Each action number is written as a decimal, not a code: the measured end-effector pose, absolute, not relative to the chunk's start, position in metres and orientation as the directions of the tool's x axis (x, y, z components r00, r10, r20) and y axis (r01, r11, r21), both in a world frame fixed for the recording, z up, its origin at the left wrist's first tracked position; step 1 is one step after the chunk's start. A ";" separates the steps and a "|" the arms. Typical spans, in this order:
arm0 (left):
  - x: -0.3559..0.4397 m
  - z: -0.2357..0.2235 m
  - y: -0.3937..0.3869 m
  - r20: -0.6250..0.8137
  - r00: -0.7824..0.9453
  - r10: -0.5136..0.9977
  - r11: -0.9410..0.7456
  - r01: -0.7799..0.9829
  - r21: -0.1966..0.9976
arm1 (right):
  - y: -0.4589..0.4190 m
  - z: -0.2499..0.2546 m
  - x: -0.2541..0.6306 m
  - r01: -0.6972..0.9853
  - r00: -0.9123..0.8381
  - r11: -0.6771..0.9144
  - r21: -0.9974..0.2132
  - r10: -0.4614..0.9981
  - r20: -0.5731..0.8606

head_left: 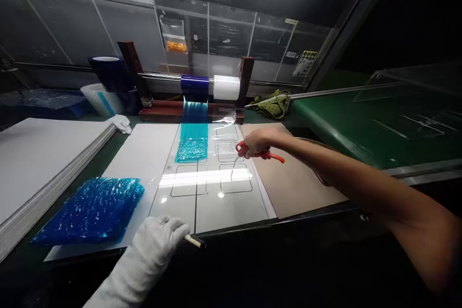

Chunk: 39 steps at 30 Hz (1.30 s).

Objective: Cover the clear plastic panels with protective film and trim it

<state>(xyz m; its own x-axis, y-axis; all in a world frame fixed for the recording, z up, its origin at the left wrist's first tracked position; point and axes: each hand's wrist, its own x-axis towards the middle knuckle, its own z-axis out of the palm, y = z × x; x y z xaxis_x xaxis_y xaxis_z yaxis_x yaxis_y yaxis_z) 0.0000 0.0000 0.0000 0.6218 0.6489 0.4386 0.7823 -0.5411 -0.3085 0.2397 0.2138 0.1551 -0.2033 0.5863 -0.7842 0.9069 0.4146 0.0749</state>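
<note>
My right hand (258,140), bare, is closed on a red air blow gun (267,155). Its thin pale nozzle points down toward the glossy white board with black outlined rectangles (231,211). At the board's front edge, my left hand (162,236) in a white glove is closed round a short pale stick with a dark end (195,240). A strip of turquoise film (194,130) hangs from a blue roll (195,87) onto the board. Beside it, clear film comes down from a white roll (226,87). A pile of shiny blue film pieces (97,207) lies left of the board.
A dark red roll stand (162,111) is behind the board. Brown cardboard (288,178) lies to the right, near a green belt surface (342,120). A yellow-green pouch (272,105) sits at the back. More rolls (101,98) and a white panel (46,154) are left.
</note>
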 end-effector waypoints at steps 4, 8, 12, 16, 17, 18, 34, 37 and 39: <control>-0.009 0.007 -0.028 0.511 0.594 0.622 -0.566 0.791 -0.230 | 0.206 0.156 0.233 0.889 -0.287 0.455 -0.059 0.451 -0.845; -0.021 0.010 -0.055 0.490 0.535 0.688 -0.556 0.823 -0.116 | 0.192 0.151 0.221 0.831 -0.456 0.493 -0.257 0.340 -0.822; -0.039 0.004 -0.080 0.423 0.483 0.767 -0.485 0.868 -0.111 | 0.181 0.141 0.198 0.735 -0.571 0.651 -0.190 0.443 -0.691; -0.051 0.005 -0.103 0.373 0.414 0.830 -0.414 0.906 -0.085 | 0.171 0.140 0.170 0.663 -0.645 0.701 -0.263 0.356 -0.676; -0.052 0.007 -0.108 0.370 0.395 0.841 -0.396 0.915 -0.077 | 0.168 0.140 0.163 0.659 -0.656 0.714 -0.235 0.393 -0.645; -0.053 0.010 -0.112 0.369 0.376 0.850 -0.378 0.923 -0.069 | 0.166 0.140 0.158 0.662 -0.661 0.727 -0.184 0.450 -0.601; -0.058 -0.030 -0.152 0.282 0.172 0.944 -0.175 0.984 -0.015 | 0.154 0.135 0.110 0.654 -0.651 0.756 -0.040 0.535 -0.539; -0.058 -0.030 -0.152 0.312 0.184 0.932 -0.193 0.981 -0.003 | 0.154 0.134 0.105 0.663 -0.678 0.748 -0.016 0.592 -0.435; -0.057 -0.031 -0.152 0.314 0.184 0.931 -0.196 0.981 0.008 | 0.155 0.130 0.098 0.686 -0.687 0.727 0.021 0.658 -0.308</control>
